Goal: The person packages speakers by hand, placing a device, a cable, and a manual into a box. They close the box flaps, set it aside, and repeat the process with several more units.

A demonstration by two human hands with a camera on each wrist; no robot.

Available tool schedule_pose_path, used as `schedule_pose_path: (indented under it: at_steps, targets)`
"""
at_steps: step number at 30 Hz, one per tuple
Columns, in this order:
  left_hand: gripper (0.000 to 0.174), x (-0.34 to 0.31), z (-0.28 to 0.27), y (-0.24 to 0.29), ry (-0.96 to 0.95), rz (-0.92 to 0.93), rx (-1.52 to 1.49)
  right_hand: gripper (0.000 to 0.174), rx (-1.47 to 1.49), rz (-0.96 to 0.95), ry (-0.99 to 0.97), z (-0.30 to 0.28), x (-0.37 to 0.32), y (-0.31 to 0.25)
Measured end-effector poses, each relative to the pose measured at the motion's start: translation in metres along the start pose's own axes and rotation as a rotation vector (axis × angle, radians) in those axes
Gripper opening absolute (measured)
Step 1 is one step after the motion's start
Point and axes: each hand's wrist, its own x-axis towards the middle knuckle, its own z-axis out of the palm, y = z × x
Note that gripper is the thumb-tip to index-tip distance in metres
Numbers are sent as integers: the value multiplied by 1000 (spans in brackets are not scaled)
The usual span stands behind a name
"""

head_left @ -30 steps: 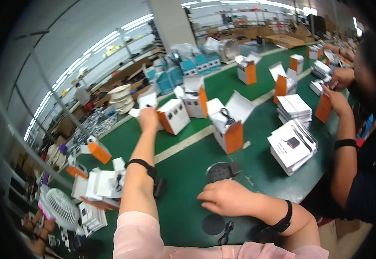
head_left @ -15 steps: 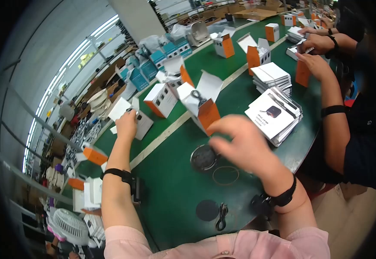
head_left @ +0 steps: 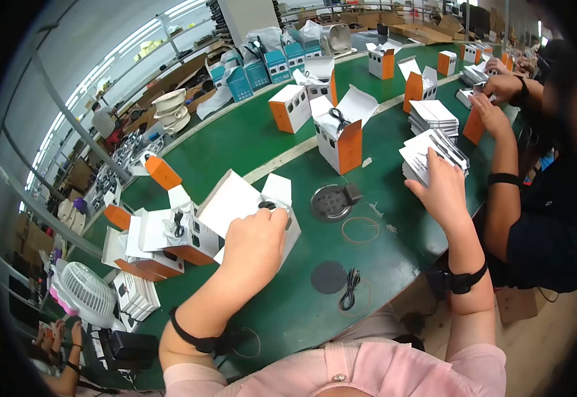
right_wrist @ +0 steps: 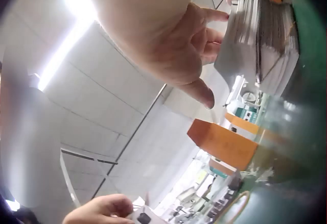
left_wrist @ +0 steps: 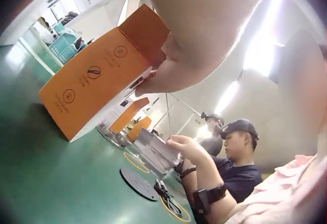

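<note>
My left hand [head_left: 255, 248] grips the upper edge of an open white and orange box [left_wrist: 92, 81], its white flap raised in the head view. Over a stack of white booklets [head_left: 415, 159] reaches my right hand [head_left: 442, 188], fingers extended onto the top booklet. In the right wrist view the fingertips lie right at the stack's face, the thumb held apart. Between the hands lie a round black device with a metallic rim [head_left: 331, 202], a thin ring [head_left: 360, 229], a dark disc [head_left: 329, 277] and a coiled black cable [head_left: 350, 289].
Another open box [head_left: 341, 142] with a cable on top stands ahead. More open boxes [head_left: 169, 231] and a white fan [head_left: 90, 291] are at the left. A second booklet stack [head_left: 434, 119] and another person's arms [head_left: 500, 165] are at the right. Teal boxes [head_left: 255, 79] line the back.
My left hand has drawn the open box from the far strip of the table towards me. The right hand has moved from beside the round device to the booklet stack.
</note>
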Motion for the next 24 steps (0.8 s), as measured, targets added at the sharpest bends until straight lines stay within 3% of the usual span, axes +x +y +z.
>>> schedule_pose_path:
  at_steps: [6,7,8,11,15,17,20,21,23,24]
  targets:
    - [26,-37,-14,-1,291,-16,-245,51,-133,-121,87,7,-16,1]
    - [25,-42,-16,-3,360,-5,-302,33,-140,-173,132,7,-17,1]
    - [23,-46,-19,-5,427,4,-361,33,-140,-172,128,7,-18,1]
    - [21,-51,-24,-18,460,-13,-376,1,-138,-276,172,7,-18,1]
    - [19,-51,-23,-27,489,-44,-404,2,-163,-304,165,-7,-16,-2]
    - [18,-49,-21,-27,500,-52,-425,4,-28,-400,406,-29,-10,-14]
    - [16,-47,-18,-25,601,13,-460,8,-47,-382,465,-45,-3,-24]
    - [16,-47,-17,-25,600,28,-463,8,-48,-383,459,-44,-1,-22]
    - [15,-47,-17,-25,595,51,-469,16,54,-475,211,-40,-1,-14]
    - [16,-47,-17,-24,581,48,-468,16,51,-473,209,-36,-5,-13]
